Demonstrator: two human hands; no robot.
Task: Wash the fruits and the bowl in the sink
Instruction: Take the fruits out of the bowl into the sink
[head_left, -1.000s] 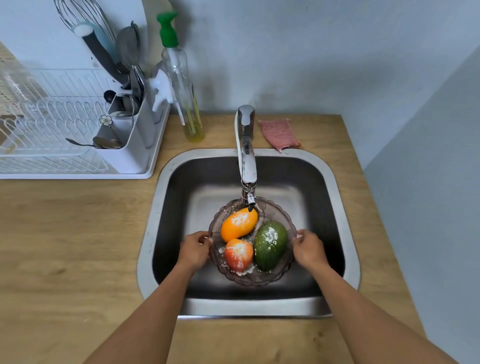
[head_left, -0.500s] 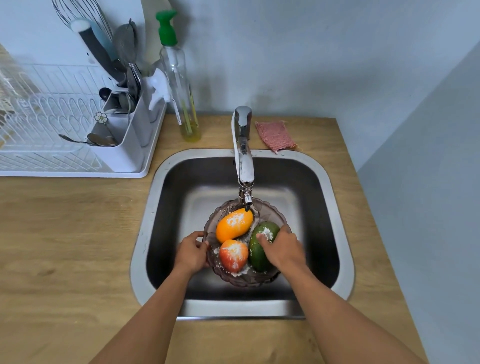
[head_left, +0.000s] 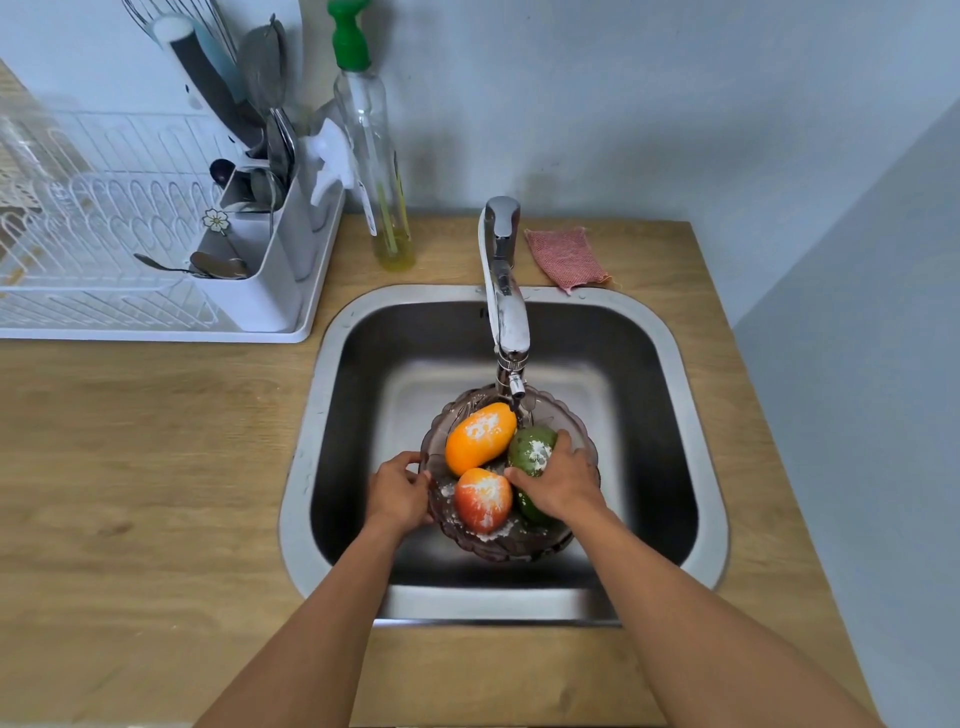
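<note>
A home kitchen is showing here. A steel sink (head_left: 696, 415) is sitting in a wooden counter (head_left: 130, 467), a dish rack (head_left: 104, 249) and soap bottle (head_left: 374, 156) standing beside it.

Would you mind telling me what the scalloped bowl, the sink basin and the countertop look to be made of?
Scalloped bowl: smoky-tinted glass or clear plastic, since the sink shows through its ribbed wall.
Sink basin: brushed stainless steel, grey with soft reflections.
Countertop: light wood or wood-look laminate, matte with visible grain.
</note>
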